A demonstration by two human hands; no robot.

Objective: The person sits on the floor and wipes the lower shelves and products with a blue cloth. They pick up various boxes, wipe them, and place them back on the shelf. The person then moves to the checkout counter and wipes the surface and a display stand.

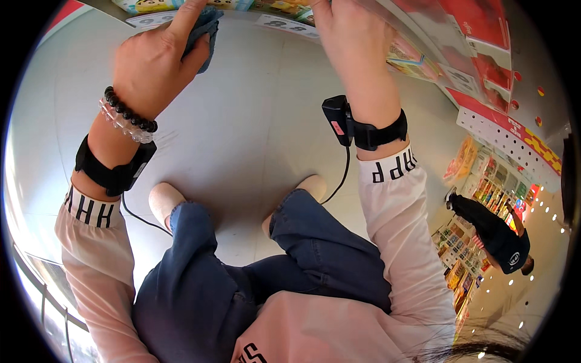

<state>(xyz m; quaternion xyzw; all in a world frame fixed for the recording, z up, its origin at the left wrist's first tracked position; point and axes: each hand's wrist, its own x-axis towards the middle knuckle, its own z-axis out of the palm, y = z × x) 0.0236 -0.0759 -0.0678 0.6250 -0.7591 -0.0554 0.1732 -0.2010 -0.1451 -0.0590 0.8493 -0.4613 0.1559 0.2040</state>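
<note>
My left hand (151,63) is closed on a blue-grey cloth (207,37), which bunches out between thumb and fingers. Its index finger points forward, its tip cut off by the upper edge. Beside it runs the front edge of a shelf with white price labels (287,25) and colourful packages (227,5) behind them. Farther right, my right hand (351,30) reaches over the same shelf edge. Its fingers leave the picture at the top, so I cannot see whether it holds anything.
Shelving continues on the right, with red packages (481,27) and a perforated white panel (505,136). Grey floor (242,103) lies under the shelf, by my beige shoes (164,202). A person in dark clothes (496,230) stands at the far right near stocked shelves (460,242).
</note>
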